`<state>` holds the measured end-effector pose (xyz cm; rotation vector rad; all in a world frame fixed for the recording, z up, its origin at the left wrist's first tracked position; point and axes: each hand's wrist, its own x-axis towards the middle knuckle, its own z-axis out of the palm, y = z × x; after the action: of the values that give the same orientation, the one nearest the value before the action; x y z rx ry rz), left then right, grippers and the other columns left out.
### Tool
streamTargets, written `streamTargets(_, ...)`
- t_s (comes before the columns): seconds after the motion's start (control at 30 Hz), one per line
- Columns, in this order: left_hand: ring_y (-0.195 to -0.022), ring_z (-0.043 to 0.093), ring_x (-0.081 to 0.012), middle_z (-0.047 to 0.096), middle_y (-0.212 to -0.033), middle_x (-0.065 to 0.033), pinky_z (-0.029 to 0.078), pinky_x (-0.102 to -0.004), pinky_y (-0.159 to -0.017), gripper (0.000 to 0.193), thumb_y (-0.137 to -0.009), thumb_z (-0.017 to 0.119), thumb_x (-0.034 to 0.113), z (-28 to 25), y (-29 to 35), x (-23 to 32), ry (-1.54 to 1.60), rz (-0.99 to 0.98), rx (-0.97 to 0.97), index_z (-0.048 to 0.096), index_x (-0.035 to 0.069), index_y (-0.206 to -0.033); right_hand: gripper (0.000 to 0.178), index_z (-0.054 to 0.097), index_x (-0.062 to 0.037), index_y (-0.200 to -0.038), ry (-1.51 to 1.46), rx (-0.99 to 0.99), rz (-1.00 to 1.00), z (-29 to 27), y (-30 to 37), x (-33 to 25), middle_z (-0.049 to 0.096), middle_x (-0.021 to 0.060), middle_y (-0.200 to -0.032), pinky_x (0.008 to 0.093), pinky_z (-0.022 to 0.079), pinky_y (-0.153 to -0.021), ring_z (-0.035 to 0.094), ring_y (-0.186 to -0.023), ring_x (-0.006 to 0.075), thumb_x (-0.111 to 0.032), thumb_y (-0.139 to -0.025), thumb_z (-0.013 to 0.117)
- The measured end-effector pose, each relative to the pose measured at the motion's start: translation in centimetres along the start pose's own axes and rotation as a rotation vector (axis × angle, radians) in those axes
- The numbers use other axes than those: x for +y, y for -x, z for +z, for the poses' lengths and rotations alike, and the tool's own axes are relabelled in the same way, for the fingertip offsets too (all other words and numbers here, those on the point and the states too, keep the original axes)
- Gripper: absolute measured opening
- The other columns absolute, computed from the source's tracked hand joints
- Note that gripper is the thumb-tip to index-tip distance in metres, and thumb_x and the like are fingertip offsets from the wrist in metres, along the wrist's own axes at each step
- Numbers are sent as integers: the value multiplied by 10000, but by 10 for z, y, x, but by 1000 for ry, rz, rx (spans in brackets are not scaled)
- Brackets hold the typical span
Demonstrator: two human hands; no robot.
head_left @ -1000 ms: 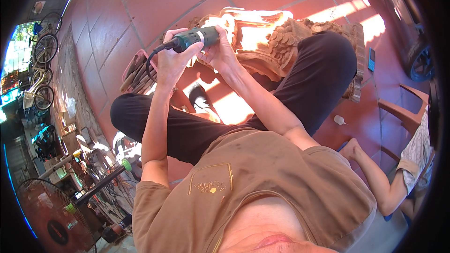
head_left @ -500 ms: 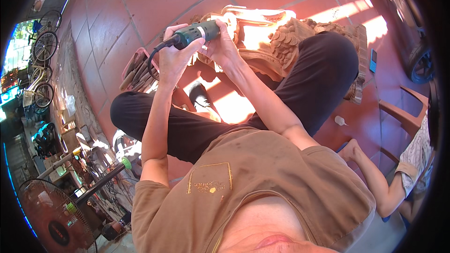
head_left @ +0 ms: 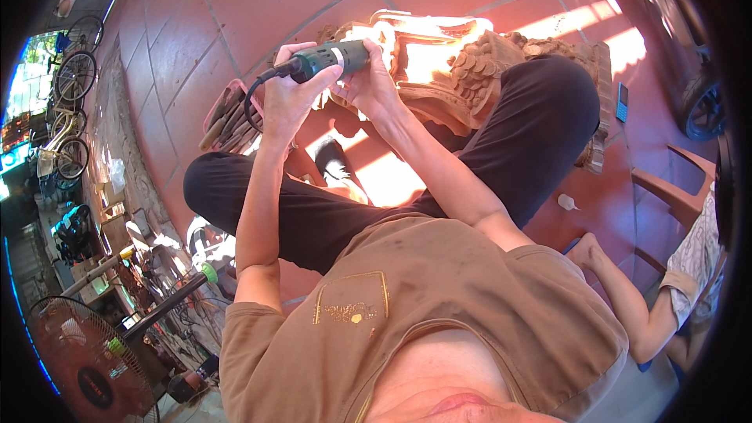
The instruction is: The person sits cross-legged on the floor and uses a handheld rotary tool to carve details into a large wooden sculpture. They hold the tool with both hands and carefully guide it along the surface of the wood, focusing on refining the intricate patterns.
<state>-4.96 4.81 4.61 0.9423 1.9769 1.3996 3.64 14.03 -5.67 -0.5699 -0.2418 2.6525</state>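
Both of my hands hold a dark green corded grinder (head_left: 317, 61) above the left part of a carved wooden piece (head_left: 478, 70). My left hand (head_left: 288, 98) is closed round the cord end, its thumb along the body. At the other end, my right hand (head_left: 371, 88) is closed on the tool's front. That hand hides the working tip, so I cannot tell whether it touches the wood. A black cord (head_left: 252, 98) loops down past my left wrist. Scale-like rounds are carved into the wood, and strong sunlight washes out its middle.
A pink tray (head_left: 213, 116) of carving tools lies left of my hands. Farther left are a fan (head_left: 94, 376), cluttered goods and bicycles (head_left: 74, 78). On the right are a phone (head_left: 623, 102), a brown chair (head_left: 674, 196), a wheel (head_left: 703, 106) and another person's arm (head_left: 627, 305).
The grinder's front end has dipped slightly toward me, and my right hand has shifted a little with it. My left hand keeps nearly the same place.
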Motion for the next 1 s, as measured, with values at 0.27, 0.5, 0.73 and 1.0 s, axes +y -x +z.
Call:
streamTargets(0.27,-877,637,-117,667,-982,-94,511,-228,-747,514,-765,823,215,-5,-1,3,-37,-11,-4,572,-18,-1148,398,528,-191,-1141,-67,8,27,8,9,1,620,-5,-1088,367,557,-749,599,-960,117,-542,-955,505)
streamTargets(0.5,-884,638,-117,653,-1018,-94,519,-220,-752,521,-773,817,151,1,1,4,73,12,26,547,-16,-1185,422,526,-177,-1093,-14,3,-8,9,0,-6,620,20,-1065,413,548,-796,607,-953,149,-559,-920,572)
streamTargets(0.73,-900,632,-114,649,-1029,-95,522,-223,-760,529,-778,805,108,2,-2,5,104,11,21,530,-9,-1214,439,542,-171,-1084,-15,5,-29,4,-12,-8,610,15,-1023,397,564,-753,601,-945,146,-566,-902,607)
streamTargets(1.0,-913,623,-121,638,-1045,-94,513,-223,-767,532,-780,803,99,1,-5,-2,170,-38,19,530,-3,-1224,460,554,-162,-1086,15,77,-24,5,-11,-8,600,18,-1023,385,572,-748,585,-935,148,-576,-895,614)
